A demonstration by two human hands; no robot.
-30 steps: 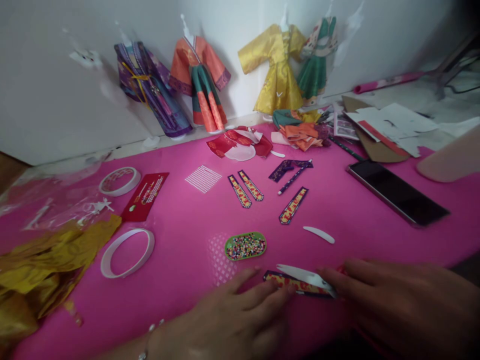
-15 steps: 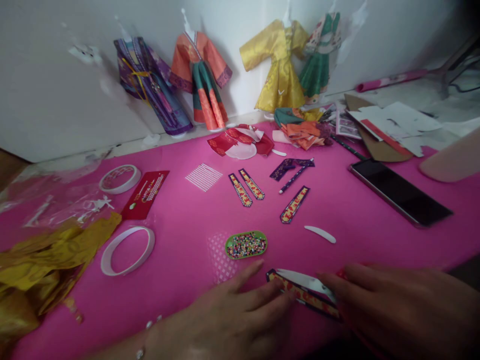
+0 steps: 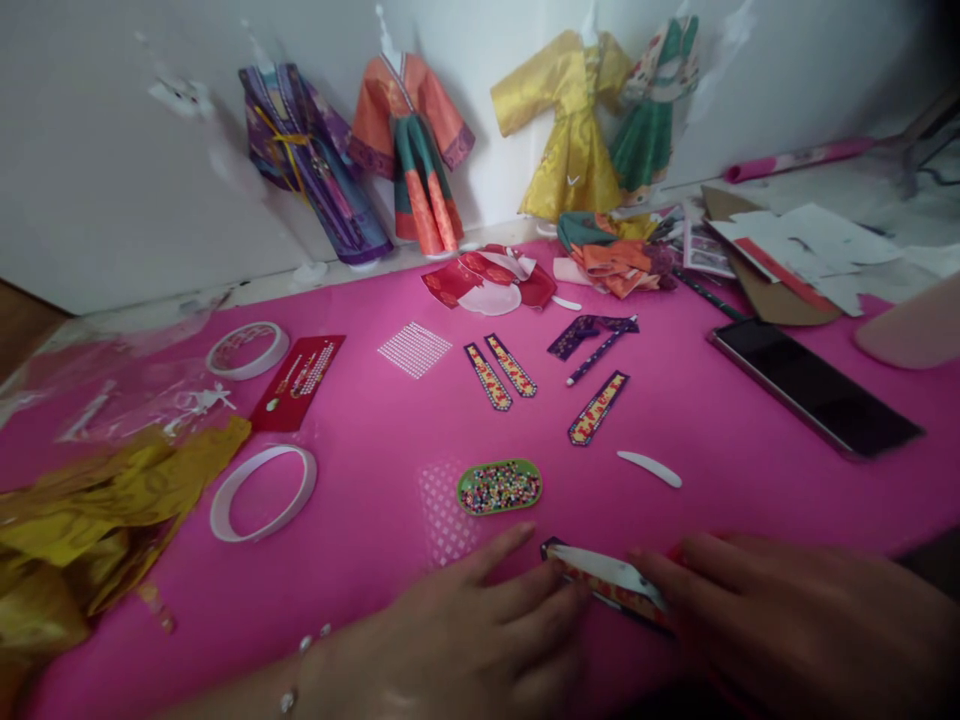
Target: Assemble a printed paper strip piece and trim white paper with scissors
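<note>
Close to the front edge lies a decorated strip (image 3: 637, 607), yellow and red with a dark purple border, its ends partly covered by my hands. My left hand (image 3: 480, 630) rests palm down with fingers spread, its fingertips on the left part of that strip. Over the strip runs a white curved piece (image 3: 604, 566), its right end pinched by my right hand (image 3: 795, 610). Something red shows among the right fingers, too hidden to name. Just beyond my left hand sits a green oval dish (image 3: 501, 487) of tiny coloured beads.
Two matching strips (image 3: 501, 372), a third strip (image 3: 598, 408) and a loose white curved piece (image 3: 649, 469) lie ahead. A phone (image 3: 814, 385) is at right. Tape rolls (image 3: 264, 493), yellow fabric (image 3: 112, 520) and a red card (image 3: 296, 383) are left. Dressed doll stands (image 3: 416, 150) line the wall.
The view has shifted slightly, so the table things appear a little to the right. Both hands keep nearly the same places, and the white piece still lies over the strip.
</note>
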